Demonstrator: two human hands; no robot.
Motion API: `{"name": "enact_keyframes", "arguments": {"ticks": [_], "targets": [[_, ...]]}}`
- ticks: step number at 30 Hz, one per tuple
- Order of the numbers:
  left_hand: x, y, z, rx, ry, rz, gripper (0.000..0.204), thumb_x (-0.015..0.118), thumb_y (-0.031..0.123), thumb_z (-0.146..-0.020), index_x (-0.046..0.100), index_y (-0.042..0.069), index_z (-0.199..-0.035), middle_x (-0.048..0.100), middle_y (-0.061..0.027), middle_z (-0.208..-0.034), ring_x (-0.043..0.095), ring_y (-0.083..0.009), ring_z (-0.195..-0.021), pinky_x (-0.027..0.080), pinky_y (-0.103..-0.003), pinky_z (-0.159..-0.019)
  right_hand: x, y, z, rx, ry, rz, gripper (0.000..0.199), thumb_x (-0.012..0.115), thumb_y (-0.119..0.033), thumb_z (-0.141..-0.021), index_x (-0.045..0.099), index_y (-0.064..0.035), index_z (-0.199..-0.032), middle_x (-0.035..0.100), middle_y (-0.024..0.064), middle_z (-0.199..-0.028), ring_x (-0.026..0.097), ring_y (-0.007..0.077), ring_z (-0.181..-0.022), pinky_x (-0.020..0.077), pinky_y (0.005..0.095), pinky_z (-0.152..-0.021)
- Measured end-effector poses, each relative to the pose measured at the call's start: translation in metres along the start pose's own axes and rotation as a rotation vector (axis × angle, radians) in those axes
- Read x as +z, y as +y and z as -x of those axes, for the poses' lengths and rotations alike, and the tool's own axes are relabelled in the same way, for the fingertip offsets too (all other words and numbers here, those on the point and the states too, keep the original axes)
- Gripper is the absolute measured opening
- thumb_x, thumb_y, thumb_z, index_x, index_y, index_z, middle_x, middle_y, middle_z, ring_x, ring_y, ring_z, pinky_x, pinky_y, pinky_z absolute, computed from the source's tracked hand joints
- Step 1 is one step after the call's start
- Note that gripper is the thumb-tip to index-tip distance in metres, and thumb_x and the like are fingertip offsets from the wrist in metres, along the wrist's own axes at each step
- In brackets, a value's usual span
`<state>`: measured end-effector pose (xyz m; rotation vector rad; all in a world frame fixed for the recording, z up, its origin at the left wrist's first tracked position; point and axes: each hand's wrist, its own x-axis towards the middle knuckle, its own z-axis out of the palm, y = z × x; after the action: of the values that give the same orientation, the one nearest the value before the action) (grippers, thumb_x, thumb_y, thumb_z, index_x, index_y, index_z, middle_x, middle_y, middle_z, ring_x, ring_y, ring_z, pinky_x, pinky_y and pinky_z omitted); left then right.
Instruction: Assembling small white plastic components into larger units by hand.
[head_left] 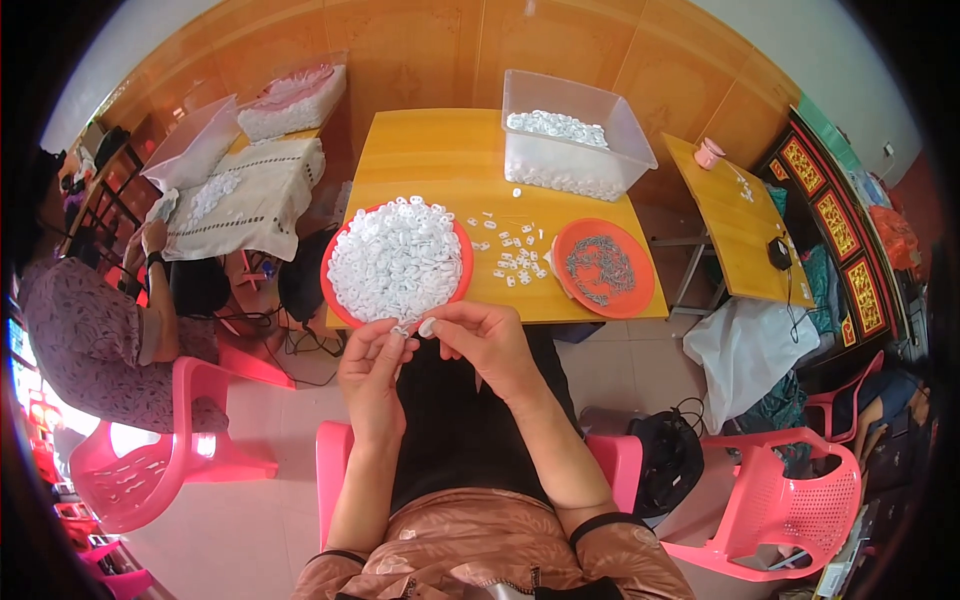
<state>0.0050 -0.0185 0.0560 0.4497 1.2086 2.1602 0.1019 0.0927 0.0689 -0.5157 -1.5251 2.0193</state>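
Observation:
My left hand (374, 380) is closed in a pinch on a small white plastic piece, just off the table's near edge. Beside it, my right hand (490, 345) pinches another white plastic piece (428, 327) between thumb and fingers. The two pieces are close together; whether they touch is too small to tell. Right beyond my hands sits a red bowl (467, 262) heaped with white oval pieces (400, 255) that have holes in them. More such pieces (518, 262) lie loose on the wooden table (430, 150), to the right of the bowl.
A red plate (640, 290) with thin grey metal parts (600, 268) lies at the right. Behind it stands a clear plastic bin (580, 170) of white pieces. A co-worker (90, 320) sits at the left by a cloth-covered table (245, 200). Pink chairs (800, 500) stand around.

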Motion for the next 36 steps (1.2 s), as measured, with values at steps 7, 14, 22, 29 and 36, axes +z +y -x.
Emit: {"name": "enact_keyframes", "arguments": {"ticks": [7, 14, 22, 29, 36], "targets": [[0.001, -0.002, 0.001, -0.018, -0.022, -0.025, 0.017, 0.058, 0.004, -0.087, 0.057, 0.001, -0.104, 0.064, -0.0103, -0.095, 0.063, -0.0138, -0.083, 0.051, -0.023, -0.076, 0.006, 0.006, 0.001, -0.056, 0.063, 0.050, 0.019, 0.061, -0.010, -0.086, 0.064, 0.0013, -0.101, 0.062, 0.0011, -0.077, 0.055, 0.0045, -0.066, 0.0435, 0.0177, -0.059], [0.002, -0.004, 0.000, -0.073, -0.013, 0.071, 0.016, 0.058, 0.004, -0.087, 0.058, 0.000, -0.103, 0.065, -0.0095, -0.093, 0.064, -0.0138, -0.082, 0.051, -0.023, -0.074, 0.010, 0.008, 0.004, -0.058, 0.063, -0.012, 0.022, 0.057, -0.008, -0.089, 0.062, 0.0023, -0.108, 0.061, 0.0022, -0.079, 0.055, 0.0062, -0.069, 0.0458, 0.0195, -0.063], [0.003, -0.002, 0.002, 0.092, -0.053, -0.114, 0.017, 0.059, 0.001, -0.086, 0.057, -0.001, -0.103, 0.065, -0.0085, -0.090, 0.061, -0.0115, -0.078, 0.049, -0.022, -0.074, 0.010, 0.006, 0.005, -0.046, 0.063, -0.048, 0.023, 0.058, -0.007, -0.088, 0.061, 0.0022, -0.109, 0.063, 0.0026, -0.085, 0.056, 0.0063, -0.072, 0.0463, 0.0196, -0.066], [0.005, 0.000, 0.002, 0.109, -0.037, -0.139, 0.017, 0.058, -0.001, -0.085, 0.057, -0.002, -0.102, 0.064, -0.0081, -0.090, 0.060, -0.0110, -0.079, 0.048, -0.022, -0.075, 0.008, 0.007, 0.004, -0.032, 0.058, -0.105, 0.022, 0.060, -0.009, -0.086, 0.062, 0.0011, -0.106, 0.063, 0.0013, -0.083, 0.056, 0.0052, -0.070, 0.0447, 0.0185, -0.063], [0.007, -0.001, 0.004, 0.156, -0.034, -0.207, 0.016, 0.057, -0.002, -0.086, 0.057, -0.002, -0.101, 0.064, -0.0070, -0.090, 0.060, -0.0099, -0.079, 0.048, -0.021, -0.074, 0.009, 0.011, 0.004, -0.057, 0.077, -0.073, 0.021, 0.061, -0.008, -0.085, 0.063, 0.0017, -0.104, 0.063, 0.0013, -0.079, 0.055, 0.0050, -0.069, 0.0442, 0.0176, -0.062]]}}
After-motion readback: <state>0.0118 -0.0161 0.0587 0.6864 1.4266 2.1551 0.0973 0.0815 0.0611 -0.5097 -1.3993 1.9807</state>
